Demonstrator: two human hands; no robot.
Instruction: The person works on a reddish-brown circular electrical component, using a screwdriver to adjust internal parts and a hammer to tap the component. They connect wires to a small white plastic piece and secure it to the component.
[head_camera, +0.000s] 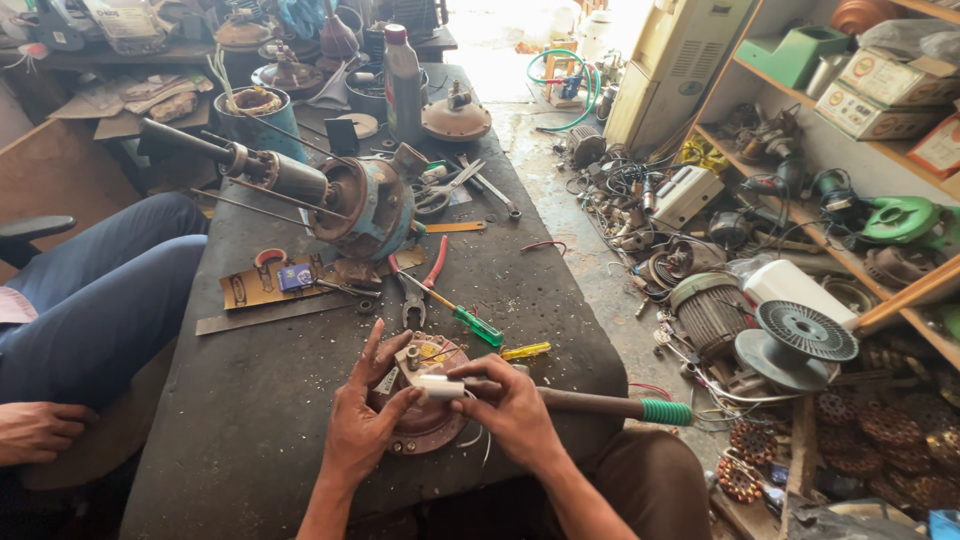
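A round rusty motor end plate (425, 425) with wires lies at the near edge of the dark workbench (260, 400). My left hand (362, 420) rests on its left side, fingers spread over the plate. My right hand (515, 405) pinches a small white tube-like piece (440, 386) over the plate's top. Under my right hand lies a long tool with a dark shaft and a green ribbed grip (665, 410), pointing right past the bench edge.
A big blue motor with a long rotor shaft (350, 200) sits mid-bench; red-handled pliers (420, 285), a green screwdriver (470, 320), a yellow tool (525, 351) lie nearby. Another person's legs and hand (40, 425) are at left. Motor parts and coils litter the floor and shelves at right.
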